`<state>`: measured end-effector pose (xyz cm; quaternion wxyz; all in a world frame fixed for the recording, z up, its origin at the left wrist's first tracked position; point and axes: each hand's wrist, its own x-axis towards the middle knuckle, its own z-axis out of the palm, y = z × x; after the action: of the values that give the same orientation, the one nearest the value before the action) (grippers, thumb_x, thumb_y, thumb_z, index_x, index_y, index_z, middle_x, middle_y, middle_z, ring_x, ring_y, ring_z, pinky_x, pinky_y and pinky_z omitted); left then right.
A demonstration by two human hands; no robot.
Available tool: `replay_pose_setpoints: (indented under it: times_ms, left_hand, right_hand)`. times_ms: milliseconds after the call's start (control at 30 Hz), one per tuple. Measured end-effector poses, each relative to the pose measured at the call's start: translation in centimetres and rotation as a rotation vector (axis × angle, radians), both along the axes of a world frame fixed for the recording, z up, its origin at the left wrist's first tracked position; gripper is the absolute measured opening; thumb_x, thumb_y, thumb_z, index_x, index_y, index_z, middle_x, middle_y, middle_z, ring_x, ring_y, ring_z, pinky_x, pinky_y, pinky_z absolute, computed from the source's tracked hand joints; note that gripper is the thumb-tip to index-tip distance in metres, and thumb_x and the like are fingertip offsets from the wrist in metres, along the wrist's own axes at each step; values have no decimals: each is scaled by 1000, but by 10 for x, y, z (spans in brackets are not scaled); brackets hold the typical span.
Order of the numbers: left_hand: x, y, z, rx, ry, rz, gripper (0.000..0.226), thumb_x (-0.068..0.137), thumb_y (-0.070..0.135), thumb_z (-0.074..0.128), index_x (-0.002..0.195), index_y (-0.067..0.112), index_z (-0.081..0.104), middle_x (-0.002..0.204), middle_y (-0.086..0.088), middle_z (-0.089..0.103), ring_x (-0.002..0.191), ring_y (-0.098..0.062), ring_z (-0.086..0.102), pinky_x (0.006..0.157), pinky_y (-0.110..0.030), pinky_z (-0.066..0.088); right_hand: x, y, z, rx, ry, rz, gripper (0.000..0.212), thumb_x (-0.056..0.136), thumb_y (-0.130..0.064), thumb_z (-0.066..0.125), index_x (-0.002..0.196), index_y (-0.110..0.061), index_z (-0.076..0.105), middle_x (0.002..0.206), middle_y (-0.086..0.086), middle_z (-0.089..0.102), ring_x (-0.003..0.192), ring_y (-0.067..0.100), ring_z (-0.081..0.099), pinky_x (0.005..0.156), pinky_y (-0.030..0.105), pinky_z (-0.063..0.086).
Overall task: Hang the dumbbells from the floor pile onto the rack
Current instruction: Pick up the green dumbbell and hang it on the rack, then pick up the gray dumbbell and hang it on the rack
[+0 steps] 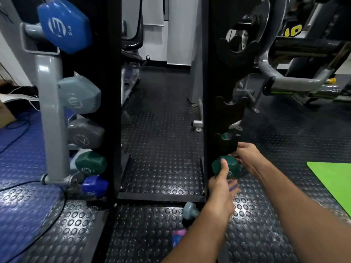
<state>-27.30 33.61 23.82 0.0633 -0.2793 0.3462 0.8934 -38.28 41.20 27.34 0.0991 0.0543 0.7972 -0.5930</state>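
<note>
Gripping a dark green dumbbell [227, 168] low in the right-centre of the frame, both hands work beside the black rack [214, 92]. The left hand [221, 184] cups the near head from below, its thumb lying up across the green face and the fingers curling underneath, where they are blurred and partly hidden. The right hand [247, 158] reaches in from the right, and its fingertips close on the dumbbell's far side, though the exact grip is concealed by the head itself. Just above, a dark hook bracket [227, 143] juts from the upright, and a sliver of another green weight shows behind it (too little to say how it sits). Whether the held dumbbell rests on a hook cannot be told.

Along the left of the frame the rack's other upright carries hung dumbbells: a blue dumbbell [64, 25] at upper left, then pale grey-blue, grey, green and purple ones below. On the studded black floor [161, 130] near the bottom centre lie a grey-blue dumbbell [190, 210] and a pink-and-blue one [178, 237], both partly covered by the left forearm. A green mat [334, 183] is cut off at the right edge.
</note>
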Motion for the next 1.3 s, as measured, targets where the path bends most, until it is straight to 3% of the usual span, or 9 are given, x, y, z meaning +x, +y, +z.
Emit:
replay_pose_setpoints:
  times_ms: [133, 233, 300, 467, 633, 733, 833, 1000, 1300]
  left_hand:
    - [19, -7, -19, -142, -6, -96, 49, 83, 62, 69, 103, 17, 64, 115, -9, 68, 103, -22, 69, 91, -39, 59]
    - [37, -12, -43, -214, -13, -84, 46, 91, 59, 60, 109, 18, 63, 106, -3, 71, 95, -15, 70, 85, -33, 56]
    - [48, -17, -67, -273, -57, -86, 47, 94, 60, 53, 112, 18, 63, 105, -3, 71, 96, -16, 68, 87, -35, 55]
    - [84, -24, -144, -462, -230, -134, 29, 100, 50, 53, 95, 23, 63, 102, -5, 71, 94, -23, 66, 80, -34, 50]
    - [129, -28, -207, -488, -414, -157, 25, 101, 39, 55, 88, 20, 63, 94, -7, 69, 89, -25, 62, 93, -45, 52]
    - [146, -28, -227, -458, -456, -141, 21, 100, 28, 58, 83, 16, 62, 84, -6, 66, 80, -24, 61, 78, -40, 52]
    - [159, -27, -241, -452, -476, -147, 18, 100, 25, 57, 90, 12, 62, 81, -6, 65, 71, -21, 59, 62, -29, 46]
    - [177, -27, -256, -564, -521, -192, 15, 87, 25, 61, 87, 14, 70, 87, -10, 75, 87, -33, 70, 84, -46, 55]
    - [184, -7, -259, -669, -595, -164, 7, 85, 25, 73, 89, 22, 68, 97, -1, 70, 84, -19, 67, 77, -33, 56]
  right_hand:
    - [19, 10, -28, -71, 109, -187, 9, 91, -15, 68, 93, -18, 76, 87, 5, 77, 80, 18, 71, 70, 30, 58]
    - [45, 26, -70, -51, 99, -327, 23, 82, -44, 66, 95, -27, 75, 98, 0, 78, 96, 20, 72, 90, 44, 57]
    - [71, 32, -102, -66, 56, -360, 19, 86, -38, 66, 99, -25, 72, 103, 5, 77, 96, 20, 70, 93, 47, 56]
    - [134, 34, -177, -16, -169, -330, 11, 98, -8, 59, 93, -14, 67, 88, 12, 72, 77, 24, 66, 69, 38, 52]
    - [183, 30, -243, 198, -433, -203, 9, 87, -11, 68, 83, -6, 75, 69, 11, 75, 61, 25, 70, 70, 44, 62]
    - [206, 26, -274, 449, -539, 37, 25, 83, -27, 74, 74, -4, 74, 70, 13, 76, 68, 31, 74, 65, 41, 62]
    - [224, 20, -299, 618, -507, 242, 28, 86, -39, 71, 69, -16, 67, 71, 3, 66, 69, 21, 64, 51, 24, 44]
    - [228, 13, -325, 518, -542, 192, 27, 88, -37, 76, 71, -19, 65, 72, 2, 65, 67, 16, 61, 55, 24, 42]
    - [231, 11, -335, 258, -614, 119, 22, 89, -25, 77, 104, -10, 69, 84, 7, 71, 73, 21, 65, 57, 26, 49]
